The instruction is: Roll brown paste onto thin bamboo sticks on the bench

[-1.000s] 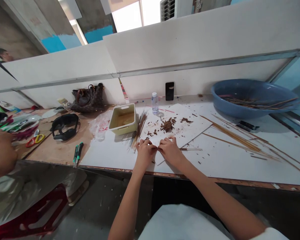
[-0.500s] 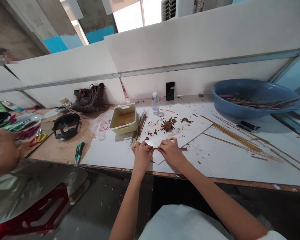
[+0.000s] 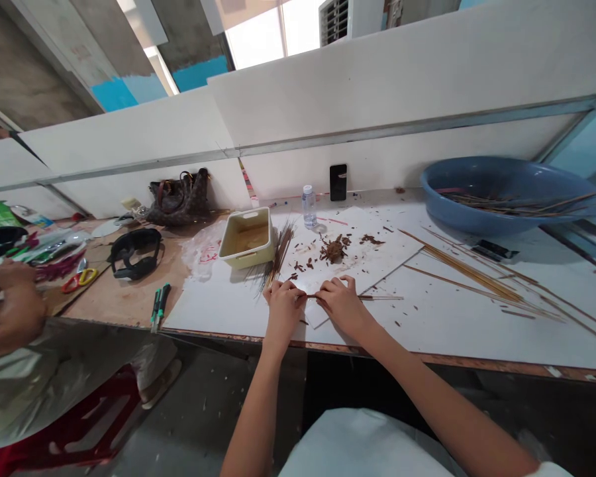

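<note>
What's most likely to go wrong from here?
The thin wooden stick pinched between the left hand and right hand might snap or splinter into the fingers. The loose bundle of sticks just beyond the left hand could get knocked and scatter. The brown shavings on the white board might also get brushed around if the hands shift forward.

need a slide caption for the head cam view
Left hand and right hand pinch a thin wooden stick over a white board beside brown chips
</note>
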A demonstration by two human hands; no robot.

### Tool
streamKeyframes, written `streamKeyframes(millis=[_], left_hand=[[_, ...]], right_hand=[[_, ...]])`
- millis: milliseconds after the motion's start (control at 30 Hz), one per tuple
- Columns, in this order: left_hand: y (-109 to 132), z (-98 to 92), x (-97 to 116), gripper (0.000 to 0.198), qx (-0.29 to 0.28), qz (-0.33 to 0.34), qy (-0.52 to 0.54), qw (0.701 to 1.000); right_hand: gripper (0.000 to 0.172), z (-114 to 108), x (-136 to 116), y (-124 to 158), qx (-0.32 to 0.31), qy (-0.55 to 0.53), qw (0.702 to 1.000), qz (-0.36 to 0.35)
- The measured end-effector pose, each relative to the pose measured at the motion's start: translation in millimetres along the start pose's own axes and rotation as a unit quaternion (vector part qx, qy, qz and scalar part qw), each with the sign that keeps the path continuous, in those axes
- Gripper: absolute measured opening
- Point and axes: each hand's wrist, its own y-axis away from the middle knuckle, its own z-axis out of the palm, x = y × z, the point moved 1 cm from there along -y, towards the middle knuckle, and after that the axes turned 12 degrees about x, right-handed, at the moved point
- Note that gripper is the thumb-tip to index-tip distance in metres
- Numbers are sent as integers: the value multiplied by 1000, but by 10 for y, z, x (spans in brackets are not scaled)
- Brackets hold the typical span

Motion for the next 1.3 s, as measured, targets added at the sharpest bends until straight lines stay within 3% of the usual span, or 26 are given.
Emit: streamKeyframes(millis=[200,400,800,900,1033,1167,1300], left_hand=[[49,-21,31,15,24,14,-15,999],[-21,22,63,14,-8,11,0,1000],[-22,-2,72,12,-13,-4,12,1000],[41,-7,65,14,5,3,4,1000],[184,-5,79,14,40,19,-12,999],[354,13,237,31,75,43,-28,996],[434,46,417,35,63,77,-19,995]], right_hand=[[24,12,-103,174,27,46,998,13],[15,36,-104,-42,-5,42,999,26],[29,86,-157,-171,-36,38,998,47],[23,49,-146,-50,-18,43,998,37],[37,9,-9,322,32,63,997,23],[51,-43,156,683,87,95,991,24],[60,-50,158,807,74,101,992,0]])
